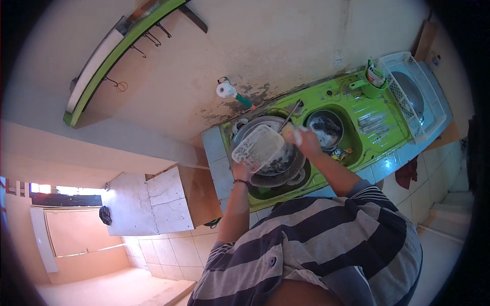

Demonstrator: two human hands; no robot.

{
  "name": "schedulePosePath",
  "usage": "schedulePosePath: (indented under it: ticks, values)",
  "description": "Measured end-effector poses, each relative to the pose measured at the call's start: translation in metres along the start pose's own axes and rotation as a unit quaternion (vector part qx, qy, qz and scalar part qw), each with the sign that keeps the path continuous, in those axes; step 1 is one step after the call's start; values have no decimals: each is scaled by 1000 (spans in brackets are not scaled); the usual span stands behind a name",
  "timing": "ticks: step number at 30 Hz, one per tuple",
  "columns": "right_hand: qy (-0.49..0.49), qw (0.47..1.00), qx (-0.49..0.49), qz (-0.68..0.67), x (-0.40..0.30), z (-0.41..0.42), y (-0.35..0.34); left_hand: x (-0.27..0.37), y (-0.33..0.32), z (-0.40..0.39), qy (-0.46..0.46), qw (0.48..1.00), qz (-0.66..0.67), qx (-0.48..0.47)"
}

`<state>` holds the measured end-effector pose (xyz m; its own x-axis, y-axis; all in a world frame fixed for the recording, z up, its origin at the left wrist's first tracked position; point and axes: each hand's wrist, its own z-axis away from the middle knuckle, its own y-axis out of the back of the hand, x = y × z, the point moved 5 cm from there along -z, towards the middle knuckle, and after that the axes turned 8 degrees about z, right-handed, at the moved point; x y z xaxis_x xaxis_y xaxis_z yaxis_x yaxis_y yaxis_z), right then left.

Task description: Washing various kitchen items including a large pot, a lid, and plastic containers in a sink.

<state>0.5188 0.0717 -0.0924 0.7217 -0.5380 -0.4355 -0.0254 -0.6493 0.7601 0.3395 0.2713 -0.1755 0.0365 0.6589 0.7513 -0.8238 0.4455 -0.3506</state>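
Observation:
My left hand (245, 171) grips the lower left end of a clear plastic container (259, 147), tilted over a large metal pot (271, 176). The container is smeared with suds. At its right end, my right hand (306, 141) is closed around a yellowish, foamy sponge (289, 134). The large pot rests in the left basin of a green double sink (383, 132) and holds sudsy water. In the right basin stands a smaller metal pot (324, 130) with foam and a dark item in it. A crumpled printed packet (339, 153) lies beside that pot.
A faucet spout (291, 114) reaches over the large pot. A white and green tap fitting (234, 94) juts from the wall. On the right stand a green mug (372, 88) with packets and a white dish rack (432, 122) holding a metal lid or pan. A green shelf (111, 63) with hooks hangs upper left.

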Motion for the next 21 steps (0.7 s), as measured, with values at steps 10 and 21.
schedulePosePath:
  ticks: [10,21]
  values:
    - [-243,909,-283,188,97,-2,-44,-23,37,-32,-8,992,-102,70]
    - [70,970,-179,152,-164,-219,-26,-27,27,-86,-251,621,-742,-3]
